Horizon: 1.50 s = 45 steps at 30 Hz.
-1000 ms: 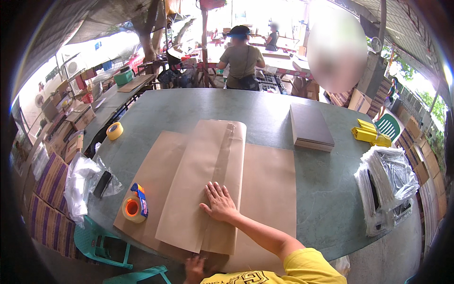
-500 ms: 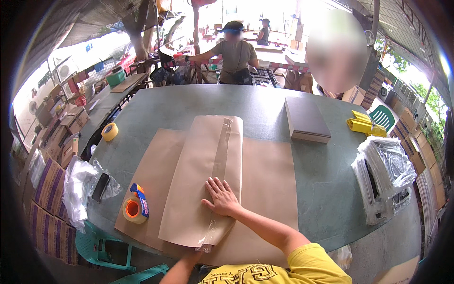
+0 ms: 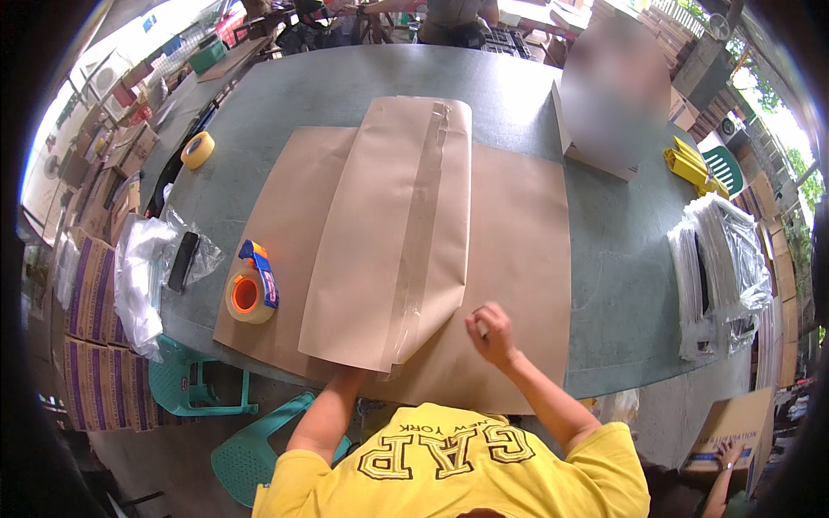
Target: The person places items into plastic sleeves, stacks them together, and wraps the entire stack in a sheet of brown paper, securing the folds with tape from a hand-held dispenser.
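Note:
A brown kraft paper sleeve (image 3: 371, 224), folded over with clear tape along its seam, lies on flat brown paper sheets (image 3: 522, 259). My left forearm reaches under the sleeve's near end, and my left hand (image 3: 348, 378) is mostly hidden inside it, fingers out of sight. Just right of the sleeve's lower corner, my right hand (image 3: 490, 335) hovers over the sheets with its fingers curled in; I see nothing held. That near right corner of the sleeve is lifted and creased. A tape dispenser (image 3: 250, 293) with a blue and orange body rests on the sheets' left side.
On the green-grey table (image 3: 622, 285) are a yellow tape roll (image 3: 198, 150), plastic bags (image 3: 142, 276), a black object (image 3: 183, 262), plastic-wrapped bundles (image 3: 721, 268) and yellow packets (image 3: 691, 168). Green stools (image 3: 194, 380) stand below left. Another person's hand (image 3: 727, 455) touches a carton (image 3: 730, 423) lower right.
My right hand has left the sleeve, moved right and curled up. My left arm still reaches under the sleeve's near end. The view has tilted down, and a carton with another person's hand appears lower right.

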Available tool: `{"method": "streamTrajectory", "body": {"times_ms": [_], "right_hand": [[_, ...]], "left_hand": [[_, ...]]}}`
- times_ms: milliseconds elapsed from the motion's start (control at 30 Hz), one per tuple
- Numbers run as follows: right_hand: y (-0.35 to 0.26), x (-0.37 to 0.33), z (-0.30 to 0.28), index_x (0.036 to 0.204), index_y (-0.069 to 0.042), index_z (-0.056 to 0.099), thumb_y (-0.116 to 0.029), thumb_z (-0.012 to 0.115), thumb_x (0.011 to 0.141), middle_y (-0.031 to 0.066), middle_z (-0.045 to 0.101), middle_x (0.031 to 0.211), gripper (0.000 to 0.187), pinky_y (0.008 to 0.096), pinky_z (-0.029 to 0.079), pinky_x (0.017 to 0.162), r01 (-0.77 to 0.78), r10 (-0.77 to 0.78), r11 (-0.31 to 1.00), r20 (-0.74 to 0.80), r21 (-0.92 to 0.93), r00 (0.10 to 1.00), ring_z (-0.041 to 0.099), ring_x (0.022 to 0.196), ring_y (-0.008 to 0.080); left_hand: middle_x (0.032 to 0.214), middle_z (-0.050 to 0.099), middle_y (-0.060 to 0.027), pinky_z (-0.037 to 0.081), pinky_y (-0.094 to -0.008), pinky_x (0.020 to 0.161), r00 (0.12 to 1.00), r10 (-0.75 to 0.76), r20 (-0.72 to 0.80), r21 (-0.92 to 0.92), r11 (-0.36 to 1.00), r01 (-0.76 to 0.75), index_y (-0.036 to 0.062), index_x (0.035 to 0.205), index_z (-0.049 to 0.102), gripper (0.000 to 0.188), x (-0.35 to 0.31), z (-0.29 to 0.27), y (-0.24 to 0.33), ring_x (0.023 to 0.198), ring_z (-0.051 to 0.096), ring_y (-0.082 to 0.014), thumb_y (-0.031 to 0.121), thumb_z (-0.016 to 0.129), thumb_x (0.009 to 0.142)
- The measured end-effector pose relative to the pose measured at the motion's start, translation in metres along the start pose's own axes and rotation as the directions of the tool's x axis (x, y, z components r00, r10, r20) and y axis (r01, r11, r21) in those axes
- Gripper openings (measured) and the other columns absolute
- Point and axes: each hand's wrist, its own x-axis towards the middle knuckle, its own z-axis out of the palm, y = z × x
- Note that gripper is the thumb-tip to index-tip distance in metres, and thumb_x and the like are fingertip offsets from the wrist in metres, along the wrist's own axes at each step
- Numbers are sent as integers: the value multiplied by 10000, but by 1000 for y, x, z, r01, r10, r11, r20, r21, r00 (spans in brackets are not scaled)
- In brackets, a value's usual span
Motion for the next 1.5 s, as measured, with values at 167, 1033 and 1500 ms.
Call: {"method": "streamTrajectory", "body": {"times_ms": [167,1033,1500], "right_hand": [[-27,-18,41,992,-20,595,-176,595,754,178,471,1148,285,448,338,940,31,13,949,138,-313,990,417,1096,340],[-177,-1,186,1147,18,488,-466,495,799,202,494,1151,596,438,332,945,-67,118,989,420,-133,900,434,1101,354],[-76,-16,162,1039,16,530,-353,527,800,201,535,1018,439,435,379,855,-296,334,799,-24,-523,942,488,976,354]], "left_hand": [[1079,545,-232,432,-422,811,997,33,71,118,992,-41,-15,1092,528,426,0,-7,1,985,536,-358,314,543,821],[932,523,-126,398,-404,838,470,730,497,710,-30,-703,73,882,557,239,157,12,98,950,488,-298,293,592,797],[911,575,-123,408,-382,828,656,605,451,431,496,-754,46,877,583,168,153,-22,117,917,525,-276,193,577,797]]}}
